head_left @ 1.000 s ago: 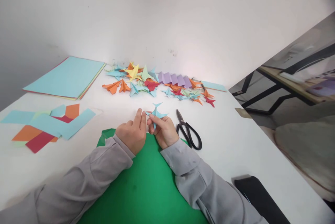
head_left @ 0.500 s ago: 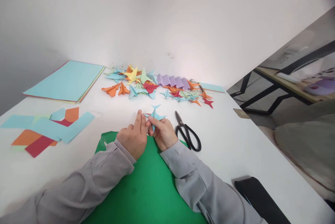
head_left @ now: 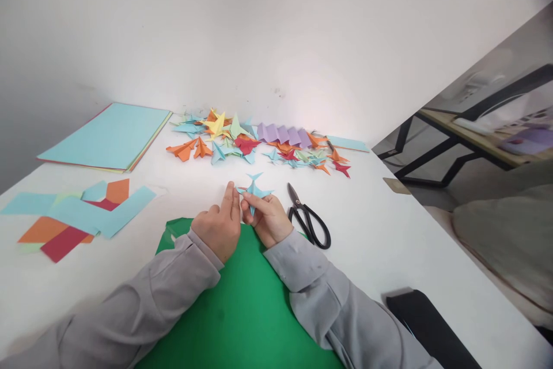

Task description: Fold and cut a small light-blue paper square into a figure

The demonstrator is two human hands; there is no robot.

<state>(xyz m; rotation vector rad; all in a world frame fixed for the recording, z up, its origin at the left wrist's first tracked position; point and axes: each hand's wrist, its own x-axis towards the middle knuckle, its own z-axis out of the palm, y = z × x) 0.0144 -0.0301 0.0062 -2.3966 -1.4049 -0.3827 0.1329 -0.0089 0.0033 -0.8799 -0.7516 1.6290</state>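
A small light-blue folded paper figure (head_left: 254, 189) with pointed tips is held up between the two hands. My right hand (head_left: 269, 219) pinches its lower middle, with the thumb on the front. At its left tip is my left hand (head_left: 220, 224), whose index and middle fingers are pressed together and point upward; the fingertips touch the figure's left point, and the left thumb is hidden. Both hands are over the far edge of a green sheet (head_left: 224, 317). Black-handled scissors (head_left: 309, 216) lie just right of my right hand.
Folded paper pieces (head_left: 216, 126) in several colours lie along the wall, with a purple pleated strip (head_left: 285, 135). Stacked sheets (head_left: 108, 136) lie back left, loose paper strips (head_left: 78, 213) at left. A black case (head_left: 427, 323) lies front right on the white table (head_left: 367, 231).
The hands and the light-blue figure keep nearly the same pose. The whole view has shifted very slightly.
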